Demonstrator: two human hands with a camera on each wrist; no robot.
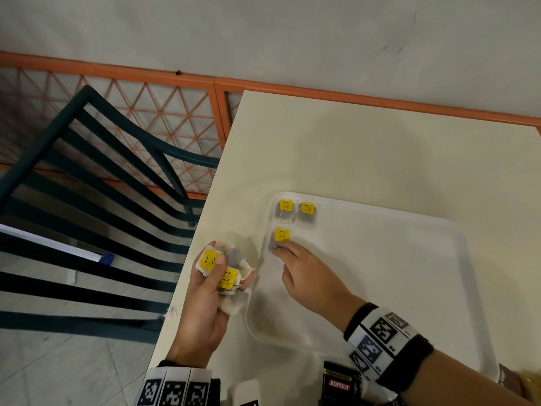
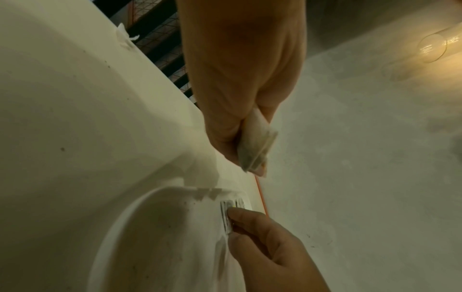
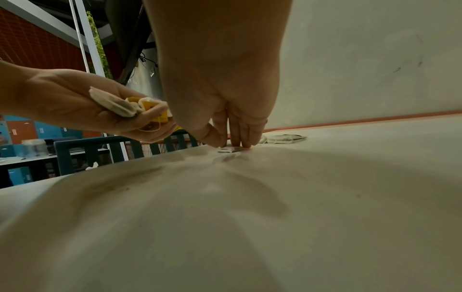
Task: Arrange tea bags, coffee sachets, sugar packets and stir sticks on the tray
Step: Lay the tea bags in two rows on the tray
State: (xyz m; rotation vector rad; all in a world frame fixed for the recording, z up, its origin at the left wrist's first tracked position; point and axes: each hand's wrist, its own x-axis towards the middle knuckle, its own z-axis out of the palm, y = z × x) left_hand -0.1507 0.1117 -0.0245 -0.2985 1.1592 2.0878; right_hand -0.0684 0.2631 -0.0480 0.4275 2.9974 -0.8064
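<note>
Cream desk (image 1: 366, 148) carries a white tray (image 1: 456, 288). Right hand (image 1: 310, 276), fingers straight, presses a third tea bag (image 1: 281, 236) flat below two others (apparently squaring a grid). Left hand (image 1: 205, 291) clutches the spare tea bags (image 1: 227, 269) beside the tray, likely kept close for feeding.

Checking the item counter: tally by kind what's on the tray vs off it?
Tea bags on the tray: 3
Tea bags in the left hand: at least 2 yellow tags, bunch uncountable
Kopiko coffee sachets off tray: at least 1
Total: at least 6
</note>
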